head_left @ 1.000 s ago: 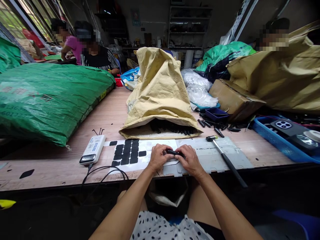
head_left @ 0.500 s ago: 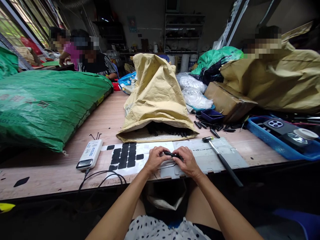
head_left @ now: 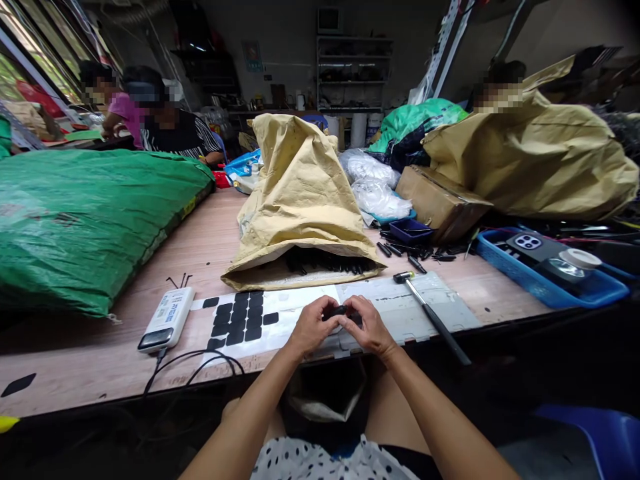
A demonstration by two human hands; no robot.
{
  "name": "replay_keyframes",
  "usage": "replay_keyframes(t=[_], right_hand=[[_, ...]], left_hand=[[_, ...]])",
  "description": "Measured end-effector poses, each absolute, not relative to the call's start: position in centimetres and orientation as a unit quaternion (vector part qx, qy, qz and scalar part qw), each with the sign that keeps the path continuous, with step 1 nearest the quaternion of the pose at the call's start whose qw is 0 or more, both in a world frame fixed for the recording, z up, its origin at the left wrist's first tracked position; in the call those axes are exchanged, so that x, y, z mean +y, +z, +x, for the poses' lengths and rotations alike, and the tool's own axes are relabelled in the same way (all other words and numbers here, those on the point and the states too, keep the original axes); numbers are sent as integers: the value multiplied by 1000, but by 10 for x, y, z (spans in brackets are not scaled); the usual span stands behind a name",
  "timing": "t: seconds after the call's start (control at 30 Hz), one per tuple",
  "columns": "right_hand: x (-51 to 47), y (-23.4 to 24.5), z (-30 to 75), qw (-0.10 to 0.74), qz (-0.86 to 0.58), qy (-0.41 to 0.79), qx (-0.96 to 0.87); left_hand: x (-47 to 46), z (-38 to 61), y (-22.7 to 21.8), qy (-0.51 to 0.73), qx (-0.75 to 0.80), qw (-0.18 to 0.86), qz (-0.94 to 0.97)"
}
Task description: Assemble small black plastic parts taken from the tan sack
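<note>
Between my two hands, just above the table's front edge, is a small black rod-shaped piece (head_left: 341,311). My left hand (head_left: 314,325) pinches one end, and my right hand (head_left: 367,325) grips the other; fingers cover most of it. Left of my hands lies a white sheet with black rounded square stickers (head_left: 245,319). A grey board (head_left: 400,308) lies under and to the right of my right hand, with a hammer (head_left: 431,316) resting across it. Behind my hands, a tan sack (head_left: 305,200) lies with its mouth towards me, black pieces (head_left: 325,261) showing inside.
A white power bank (head_left: 167,320) with a black cable lies at left, near a big green sack (head_left: 95,227). At right are loose black pieces (head_left: 416,264), a cardboard box (head_left: 440,200) and a blue tray (head_left: 555,283) holding a phone. Other people sit at the back.
My hands have drawn closer together around the black piece, so less of it shows. The whole view has shifted slightly; the objects on the table lie as before.
</note>
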State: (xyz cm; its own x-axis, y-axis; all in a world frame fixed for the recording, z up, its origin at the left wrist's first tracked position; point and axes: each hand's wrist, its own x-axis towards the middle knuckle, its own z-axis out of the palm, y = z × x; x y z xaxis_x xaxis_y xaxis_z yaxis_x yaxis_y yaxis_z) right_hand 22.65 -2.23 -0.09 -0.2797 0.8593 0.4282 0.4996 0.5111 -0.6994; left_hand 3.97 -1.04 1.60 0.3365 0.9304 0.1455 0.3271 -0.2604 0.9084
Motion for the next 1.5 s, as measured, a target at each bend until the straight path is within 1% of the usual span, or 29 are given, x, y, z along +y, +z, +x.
replay_keyframes(t=[0.3,0.5,0.67,0.8,0.9,1.13,1.23,1.5], right_hand=[[-19,-11,222,354,-476,170,-787],[-17,-14,223,361,-468,177,-787],[-16,-15,227,372,-459,189,-784],[-16,-14,229,381,-452,192,-783],[-15,-13,229,376,-448,203,-785],[-19,-5,228,393,-439,215,-779],[-20,-4,227,401,-445,216,-771],[-18,-8,224,360,-469,182,-786]], left_hand=[[-16,43,6,291,478,261,787],[-18,48,5,270,478,190,814],[-15,57,0,262,475,156,826],[-14,63,-3,258,470,154,830],[-14,61,0,264,466,173,827],[-9,45,13,284,469,231,804],[-7,42,14,283,476,239,798],[-9,40,11,273,484,229,799]])
